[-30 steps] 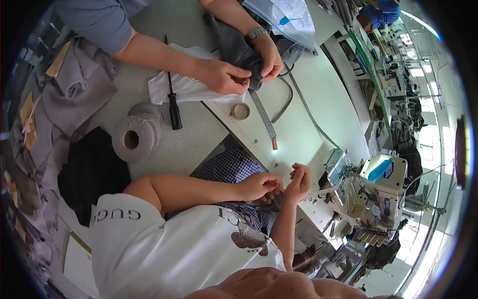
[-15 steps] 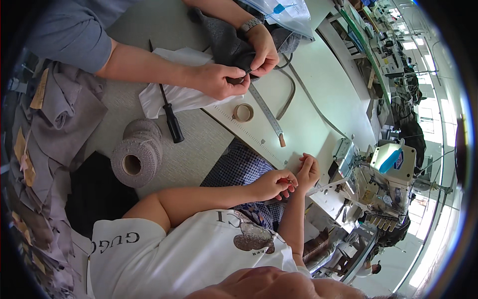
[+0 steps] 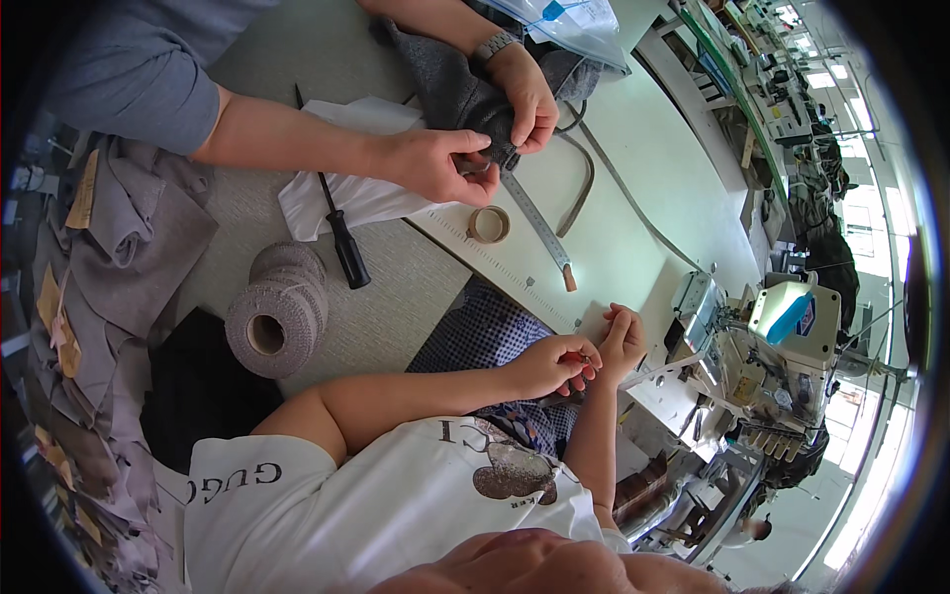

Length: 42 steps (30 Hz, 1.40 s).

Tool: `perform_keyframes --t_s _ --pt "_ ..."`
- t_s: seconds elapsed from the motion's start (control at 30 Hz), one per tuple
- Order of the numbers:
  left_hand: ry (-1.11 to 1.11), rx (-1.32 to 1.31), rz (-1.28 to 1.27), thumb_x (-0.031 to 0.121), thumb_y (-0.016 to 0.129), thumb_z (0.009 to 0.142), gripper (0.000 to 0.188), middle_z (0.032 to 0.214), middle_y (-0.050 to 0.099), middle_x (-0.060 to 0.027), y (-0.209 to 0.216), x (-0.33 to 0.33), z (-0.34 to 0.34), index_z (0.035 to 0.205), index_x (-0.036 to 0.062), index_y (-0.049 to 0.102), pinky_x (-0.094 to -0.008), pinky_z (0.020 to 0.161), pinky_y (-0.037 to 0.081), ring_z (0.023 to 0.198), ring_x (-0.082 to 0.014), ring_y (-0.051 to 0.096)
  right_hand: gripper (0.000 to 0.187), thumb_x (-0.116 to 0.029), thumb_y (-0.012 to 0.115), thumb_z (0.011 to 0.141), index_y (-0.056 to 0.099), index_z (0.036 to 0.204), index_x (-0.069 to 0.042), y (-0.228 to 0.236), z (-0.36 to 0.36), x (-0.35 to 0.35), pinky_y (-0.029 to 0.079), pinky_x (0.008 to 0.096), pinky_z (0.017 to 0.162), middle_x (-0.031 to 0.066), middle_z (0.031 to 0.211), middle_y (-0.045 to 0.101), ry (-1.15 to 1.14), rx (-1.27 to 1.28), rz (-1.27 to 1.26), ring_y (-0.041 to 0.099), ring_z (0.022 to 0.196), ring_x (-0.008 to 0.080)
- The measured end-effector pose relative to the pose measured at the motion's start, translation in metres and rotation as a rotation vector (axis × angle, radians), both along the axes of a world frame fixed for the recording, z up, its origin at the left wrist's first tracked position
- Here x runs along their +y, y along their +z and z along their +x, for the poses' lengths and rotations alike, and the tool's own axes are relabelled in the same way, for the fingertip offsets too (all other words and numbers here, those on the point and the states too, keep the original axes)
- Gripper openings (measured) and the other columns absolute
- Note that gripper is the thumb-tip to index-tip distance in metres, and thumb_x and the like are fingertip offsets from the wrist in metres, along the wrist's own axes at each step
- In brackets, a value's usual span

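Observation:
My left hand (image 3: 549,366) is closed in a pinch on a small red and dark thing (image 3: 585,359), too small to name. Close beside it, my right hand (image 3: 623,343) has its fingers curled, and whatever they may hold is hidden. Both are over my lap at the near edge of the table, by a blue checked cloth (image 3: 475,327). Across the table another person's two hands (image 3: 435,166) work at a dark grey knit garment (image 3: 440,74). A metal ruler (image 3: 539,226) lies below those hands, next to a roll of tape (image 3: 488,225).
A black-handled screwdriver (image 3: 344,247) rests partly on white cloth (image 3: 346,203). Nearer me stands a grey yarn cone (image 3: 287,307). Grey fabric pieces (image 3: 129,238) are heaped at the left. A sewing machine (image 3: 782,346) is at the right, and a clear plastic bag (image 3: 584,35) lies far off.
The other person's fingertips have drawn apart on the grey garment, after meeting there before. My hands keep nearly the same pose. The whole view has shifted slightly.

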State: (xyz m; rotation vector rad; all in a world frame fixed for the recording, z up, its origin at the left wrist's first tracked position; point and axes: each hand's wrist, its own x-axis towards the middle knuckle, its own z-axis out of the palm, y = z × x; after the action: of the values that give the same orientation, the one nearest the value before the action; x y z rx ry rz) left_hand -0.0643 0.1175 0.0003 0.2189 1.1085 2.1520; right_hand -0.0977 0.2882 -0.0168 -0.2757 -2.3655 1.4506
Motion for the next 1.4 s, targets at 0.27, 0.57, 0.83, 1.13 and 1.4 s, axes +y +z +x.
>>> perform_keyframes --t_s 0.27,0.57,0.83,1.13,1.4 --pt "-0.012 -0.010 -0.012 0.000 0.047 0.099 0.020 0.101 0.065 -0.0058 0.0010 -0.0007 -0.0001 0.111 0.0065 0.062 -0.0239 0.065 0.054 0.085 -0.0117 0.066 0.022 -0.016 0.056 0.101 0.069 0.094 -0.001 0.0017 0.0002 -0.0006 0.034 0.0195 0.055 0.0006 0.079 0.065 0.025 0.013 0.016 0.043 0.060 0.0022" --pt "-0.018 -0.017 -0.029 0.001 0.047 0.099 0.020 0.101 0.065 -0.0055 0.0014 -0.0004 0.0002 0.111 0.0069 0.062 -0.0240 0.065 0.054 0.085 -0.0111 0.065 0.022 -0.015 0.055 0.102 0.069 0.094 -0.001 0.0029 0.0009 -0.0015 0.033 0.0194 0.053 0.0006 0.079 0.065 0.026 0.003 -0.012 0.042 0.059 0.0013" --pt "-0.022 -0.013 -0.032 0.001 0.047 0.099 0.020 0.102 0.065 -0.0055 0.0000 0.0006 0.0008 0.111 0.0075 0.061 -0.0238 0.065 0.054 0.086 -0.0111 0.065 0.021 -0.015 0.055 0.102 0.069 0.095 -0.001 0.0028 0.0000 -0.0021 0.033 0.0192 0.052 0.0001 0.080 0.065 0.046 0.033 0.017 0.043 0.058 0.0015" --pt "-0.027 -0.002 -0.031 0.003 0.048 0.100 0.018 0.101 0.065 -0.0057 -0.0046 0.0021 0.0024 0.110 0.0079 0.062 -0.0254 0.067 0.054 0.086 -0.0122 0.065 0.020 -0.012 0.055 0.101 0.069 0.094 0.000 0.0066 0.0007 -0.0027 0.037 0.0201 0.055 0.0019 0.080 0.066 0.047 0.010 0.013 0.048 0.061 0.0037" --pt "-0.032 -0.012 -0.042 0.003 0.048 0.100 0.018 0.101 0.065 -0.0058 -0.0047 0.0031 0.0033 0.111 0.0069 0.062 -0.0252 0.067 0.054 0.087 -0.0127 0.065 0.021 -0.014 0.057 0.100 0.070 0.092 0.001 0.0011 0.0010 0.0012 0.046 0.0241 0.068 0.0053 0.079 0.068 0.018 -0.023 0.040 0.062 0.075 0.0108"
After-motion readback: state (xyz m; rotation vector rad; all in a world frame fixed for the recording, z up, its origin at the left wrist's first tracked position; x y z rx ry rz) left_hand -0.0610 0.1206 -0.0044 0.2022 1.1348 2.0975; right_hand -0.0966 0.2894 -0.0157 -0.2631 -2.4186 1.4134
